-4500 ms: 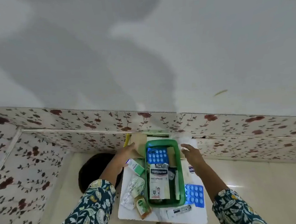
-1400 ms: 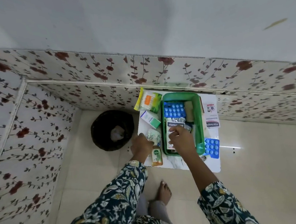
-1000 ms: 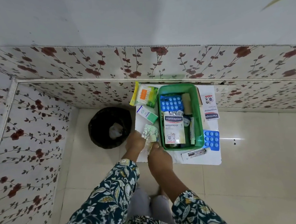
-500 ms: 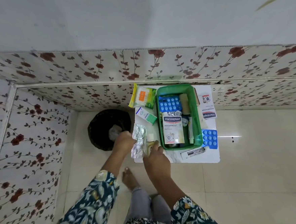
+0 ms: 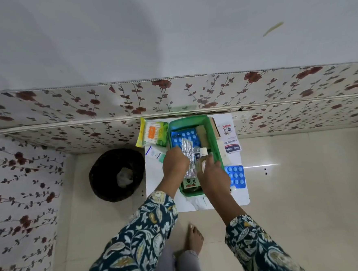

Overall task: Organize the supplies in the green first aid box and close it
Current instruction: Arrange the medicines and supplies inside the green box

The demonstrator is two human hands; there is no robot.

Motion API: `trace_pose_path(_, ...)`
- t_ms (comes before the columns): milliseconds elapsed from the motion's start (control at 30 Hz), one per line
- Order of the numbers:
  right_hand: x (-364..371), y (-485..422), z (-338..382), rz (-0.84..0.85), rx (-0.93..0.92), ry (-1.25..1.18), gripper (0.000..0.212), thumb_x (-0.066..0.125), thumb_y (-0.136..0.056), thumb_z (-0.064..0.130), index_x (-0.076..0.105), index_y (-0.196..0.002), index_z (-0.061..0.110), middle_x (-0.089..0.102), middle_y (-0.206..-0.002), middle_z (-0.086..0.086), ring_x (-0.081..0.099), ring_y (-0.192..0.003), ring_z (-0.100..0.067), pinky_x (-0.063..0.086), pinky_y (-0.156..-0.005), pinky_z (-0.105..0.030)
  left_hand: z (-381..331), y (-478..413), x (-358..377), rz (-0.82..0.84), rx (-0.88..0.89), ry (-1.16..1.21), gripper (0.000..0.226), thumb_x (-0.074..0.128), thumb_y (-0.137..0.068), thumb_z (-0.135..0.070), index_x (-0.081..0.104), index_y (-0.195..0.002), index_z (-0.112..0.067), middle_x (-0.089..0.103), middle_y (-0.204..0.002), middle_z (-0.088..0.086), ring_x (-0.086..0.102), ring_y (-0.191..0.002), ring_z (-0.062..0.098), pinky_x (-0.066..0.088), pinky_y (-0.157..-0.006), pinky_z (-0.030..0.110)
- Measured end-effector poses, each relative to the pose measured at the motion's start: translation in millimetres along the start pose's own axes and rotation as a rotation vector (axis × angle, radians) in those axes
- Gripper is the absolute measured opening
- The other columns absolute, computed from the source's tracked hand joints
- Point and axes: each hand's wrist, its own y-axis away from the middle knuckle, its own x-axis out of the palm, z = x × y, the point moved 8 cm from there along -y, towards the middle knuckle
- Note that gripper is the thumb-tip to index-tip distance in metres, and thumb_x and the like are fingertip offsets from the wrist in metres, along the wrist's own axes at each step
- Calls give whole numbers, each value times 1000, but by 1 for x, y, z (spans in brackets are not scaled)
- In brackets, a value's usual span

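Observation:
The green first aid box [image 5: 215, 141] sits open on a small white table [image 5: 154, 192]. Inside lie a blue pill strip [image 5: 184, 136], a beige roll [image 5: 202, 135] and a plaster box, mostly hidden by my hands. My left hand [image 5: 175, 166] holds silver foil strips [image 5: 188, 155] above the box's middle. My right hand [image 5: 213, 175] grips a small bottle with a white cap [image 5: 203, 152] over the box. A cotton bud pack [image 5: 153, 134], a small white-green carton [image 5: 155, 155], a second blue pill strip [image 5: 236, 177] and a plaster sachet [image 5: 230, 141] lie on the table beside the box.
A black waste bin [image 5: 117, 174] stands on the floor left of the table. A floral-panelled wall [image 5: 171, 95] runs right behind the table. A bare foot [image 5: 195, 239] is on the tiled floor in front of it.
Both hands have moved from the table's left front corner to over the box, the left carrying the foil strips and the right carrying the small bottle.

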Motion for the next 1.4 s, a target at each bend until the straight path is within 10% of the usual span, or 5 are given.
trace_pose_path(300, -19, 17, -56, -196, 197, -321, 27, 42, -91, 16, 46, -116, 6, 53, -119, -13, 58, -103, -34, 44, -69, -36, -24, 27, 6, -127, 203, -180, 33, 41, -90, -3, 55, -120, -2, 52, -128, 16, 53, -116, 34, 46, -87, 42)
trace_pose_path(600, 53, 17, -142, 16, 511, -700, 53, 61, -85, 34, 43, -121, -1, 53, -127, -20, 53, -117, -34, 45, -91, -38, -100, 50, 106, -67, 886, -796, 20, 78, -51, -23, 70, -69, -18, 68, -77, -1, 66, -77, 20, 52, -64, 28)
trace_pose_path(767, 74, 4, -147, 11, 580, -768, 55, 66, -78, 38, 46, -115, 4, 55, -122, -14, 55, -114, -31, 47, -87, -39, -119, 38, 165, -74, 1104, -1154, 16, 64, -49, -23, 70, -63, -26, 65, -67, -10, 65, -68, 10, 41, -72, 26)
trace_pose_path(1000, 81, 0, -156, -36, 594, -697, 31, 53, -87, 28, 51, -111, 7, 57, -117, -11, 56, -110, -28, 48, -85, -38, -121, 27, 214, 130, 1170, -1313, 35, 47, -88, -8, 52, -123, -8, 45, -134, 11, 39, -127, 30, 28, -108, 44)
trace_pose_path(1400, 76, 7, -178, -144, 642, -759, 21, 48, -89, 15, 51, -105, 2, 60, -109, -14, 56, -104, -32, 46, -79, -37, -144, 21, 227, 173, 1235, -1223, 38, 50, -86, -3, 49, -123, -9, 43, -133, 13, 38, -124, 31, 36, -95, 41)
